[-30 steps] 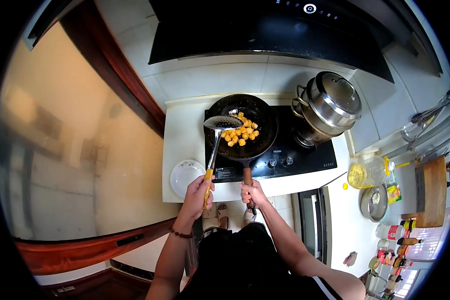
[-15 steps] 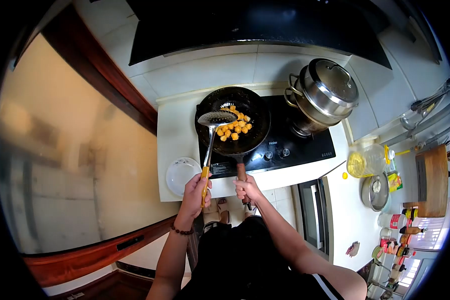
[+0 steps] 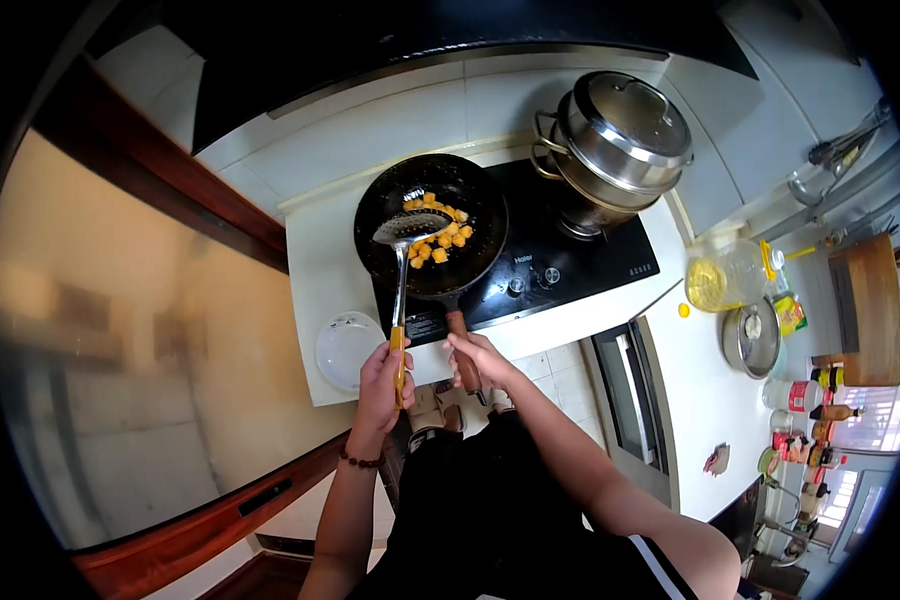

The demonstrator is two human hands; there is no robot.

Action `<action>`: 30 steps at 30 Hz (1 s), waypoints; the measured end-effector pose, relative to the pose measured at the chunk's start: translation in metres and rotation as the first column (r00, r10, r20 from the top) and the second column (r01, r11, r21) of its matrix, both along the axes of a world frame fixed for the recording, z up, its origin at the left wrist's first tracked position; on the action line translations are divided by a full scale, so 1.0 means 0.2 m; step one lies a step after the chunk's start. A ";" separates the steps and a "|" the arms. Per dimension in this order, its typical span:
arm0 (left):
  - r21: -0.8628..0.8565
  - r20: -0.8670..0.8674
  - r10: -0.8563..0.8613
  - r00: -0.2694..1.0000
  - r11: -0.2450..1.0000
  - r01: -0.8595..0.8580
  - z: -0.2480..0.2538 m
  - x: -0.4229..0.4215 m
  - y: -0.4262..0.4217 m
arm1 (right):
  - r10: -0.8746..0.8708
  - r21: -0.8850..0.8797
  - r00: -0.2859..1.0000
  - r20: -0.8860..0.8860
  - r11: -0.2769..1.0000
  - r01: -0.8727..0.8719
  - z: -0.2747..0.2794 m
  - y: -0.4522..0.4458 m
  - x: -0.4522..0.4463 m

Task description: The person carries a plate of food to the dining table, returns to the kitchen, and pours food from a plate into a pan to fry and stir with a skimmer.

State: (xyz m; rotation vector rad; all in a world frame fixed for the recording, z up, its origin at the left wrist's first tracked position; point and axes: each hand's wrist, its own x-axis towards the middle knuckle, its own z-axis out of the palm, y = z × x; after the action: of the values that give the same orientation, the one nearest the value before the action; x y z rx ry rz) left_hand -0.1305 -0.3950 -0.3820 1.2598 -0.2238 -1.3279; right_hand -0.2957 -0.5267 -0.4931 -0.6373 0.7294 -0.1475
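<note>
Perf. metal skimmer (image 3: 398,230) nearer wok (image 3: 483,235) ctr | L hand (image 3: 380,374) gripping it | R hand (image 3: 483,362) loosely round brown hdl (image 3: 457,325)

Strong fisheye bending, blackened corners

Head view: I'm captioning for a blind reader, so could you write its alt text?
A person's left hand holds a skimmer by its yellow handle over a black wok of golden chunks; the right hand is at the wok's brown handle. A lidded steel pot stands right of the wok, a white plate lower left.
</note>
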 end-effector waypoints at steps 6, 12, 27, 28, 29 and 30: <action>-0.016 0.023 0.013 1.000 1.000 -0.013 -0.08 -0.08 -0.06 | -0.430 -0.905 0.866 -0.255 0.422 -0.057 -0.55 -0.41 -0.39; 0.065 0.101 0.084 0.991 0.994 -0.091 -0.10 -0.19 -0.18 | -0.368 -0.887 0.807 -0.462 0.204 -0.415 -0.51 -0.71 -0.42; -0.036 0.037 0.081 0.996 0.996 -0.080 -0.11 -0.30 -0.24 | -0.448 -0.960 0.851 -0.273 0.190 -0.208 -0.73 -0.71 -0.45; -0.018 0.051 0.069 0.996 0.998 -0.068 -0.11 -0.30 -0.25 | -0.471 -0.963 0.842 -0.262 0.189 -0.194 -0.74 -0.71 -0.45; -0.051 0.068 0.047 0.997 0.998 -0.044 -0.11 -0.29 -0.25 | -0.493 -0.964 0.832 -0.255 0.192 -0.182 -0.75 -0.69 -0.45; -0.089 0.081 0.026 0.996 0.996 -0.019 -0.12 -0.29 -0.25 | -0.498 -0.962 0.828 -0.257 0.210 -0.172 -0.75 -0.68 -0.46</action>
State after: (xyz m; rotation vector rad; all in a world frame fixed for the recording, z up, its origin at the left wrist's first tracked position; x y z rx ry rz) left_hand -0.1885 -0.4445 -0.4056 1.2406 -0.3219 -1.2350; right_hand -0.3882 -0.6617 -0.6430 -1.9391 1.2548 -0.7350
